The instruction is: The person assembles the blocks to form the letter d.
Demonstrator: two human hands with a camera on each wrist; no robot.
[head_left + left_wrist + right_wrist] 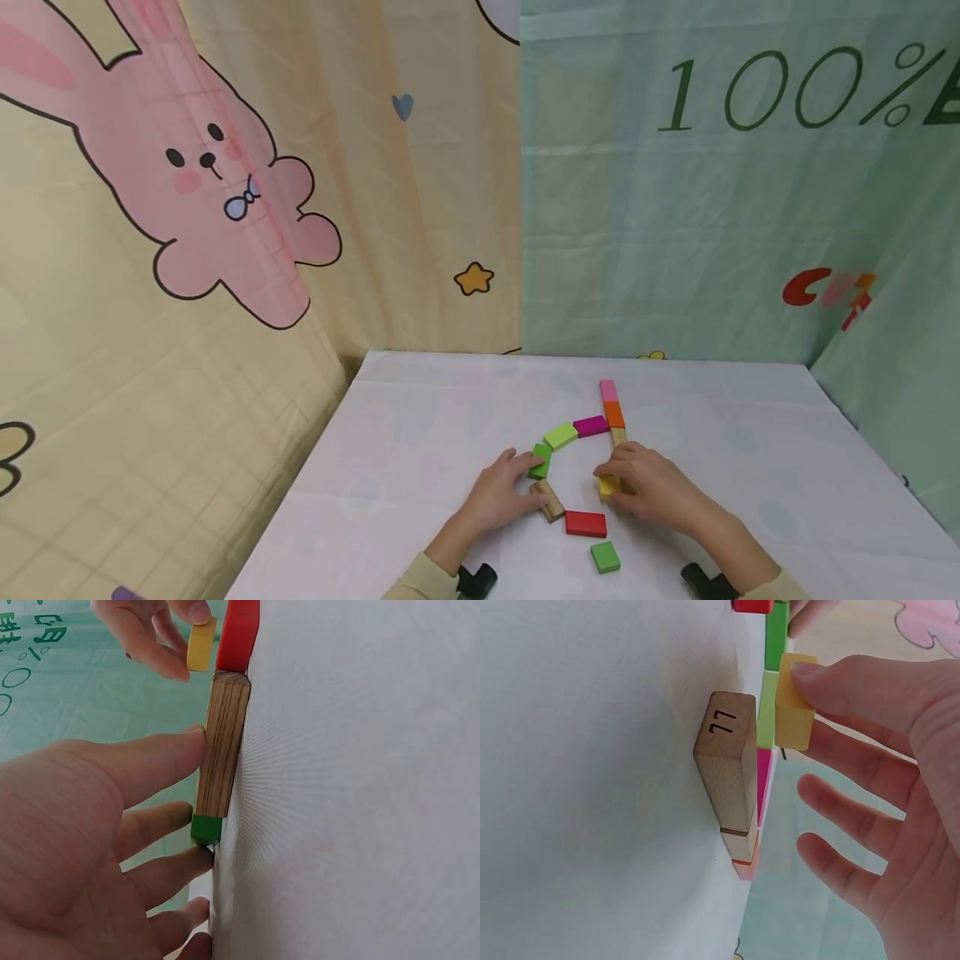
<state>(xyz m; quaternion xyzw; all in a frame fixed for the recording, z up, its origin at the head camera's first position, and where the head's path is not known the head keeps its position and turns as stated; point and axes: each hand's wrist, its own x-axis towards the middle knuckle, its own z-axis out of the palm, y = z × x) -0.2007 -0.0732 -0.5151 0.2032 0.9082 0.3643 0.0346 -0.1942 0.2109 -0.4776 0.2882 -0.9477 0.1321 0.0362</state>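
My right hand (pixel 660 486) pinches a yellow block (pixel 795 712) between thumb and fingers, held off the table in the right wrist view. Just beyond it, a plain wooden block (pixel 731 765) stamped with figures is partly hidden by that hand in the head view. My left hand (pixel 495 493) lies at the left of the curve with fingers spread. Its thumb touches a brown striped wooden block (pixel 223 742), while a finger reaches onto a green block (pixel 539 462). A red block (pixel 586 523) meets the striped block's near end.
Lime (pixel 560 436) and magenta (pixel 591 426) blocks continue the curve to an orange block (pixel 613 414), with a pink block (pixel 608 390) beyond. A separate green block (pixel 605 557) lies nearest me. Printed curtains (pixel 420 208) hang behind the white table (pixel 360 500).
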